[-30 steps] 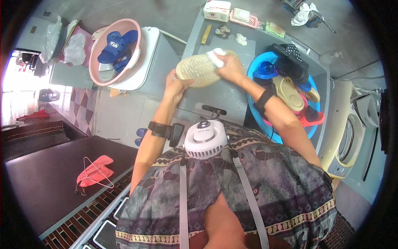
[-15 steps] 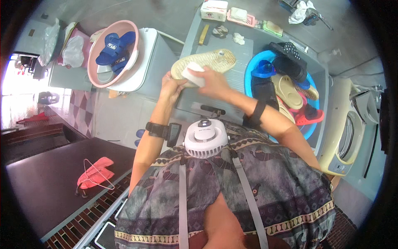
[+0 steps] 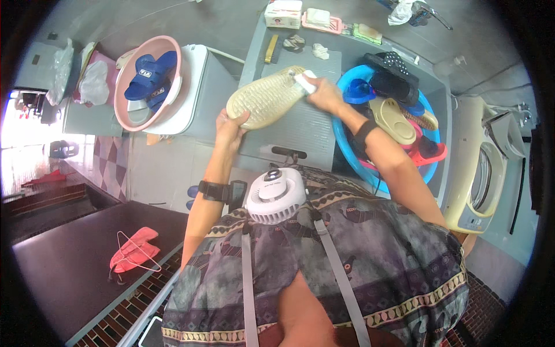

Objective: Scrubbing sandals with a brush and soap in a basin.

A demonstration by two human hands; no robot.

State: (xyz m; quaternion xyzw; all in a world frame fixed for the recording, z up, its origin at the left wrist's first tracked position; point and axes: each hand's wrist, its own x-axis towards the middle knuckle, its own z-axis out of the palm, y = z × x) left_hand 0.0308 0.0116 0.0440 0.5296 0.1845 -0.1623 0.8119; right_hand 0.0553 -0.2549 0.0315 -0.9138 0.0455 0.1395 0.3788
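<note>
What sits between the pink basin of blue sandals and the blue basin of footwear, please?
In the head view, between the pink basin and blue basin, the left hand holds a cream slipper over the grey washboard.

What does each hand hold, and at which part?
Left hand holds the beige slipper at its near end, sole up. Right hand holds a small white brush at the far end.

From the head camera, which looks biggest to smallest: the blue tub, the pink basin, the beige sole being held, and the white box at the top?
1. Blue tub, though partly hidden by the arm.
2. Pink basin, close behind; being farther off makes this unsure.
3. Beige sole, nearer the camera.
4. White box.
</note>
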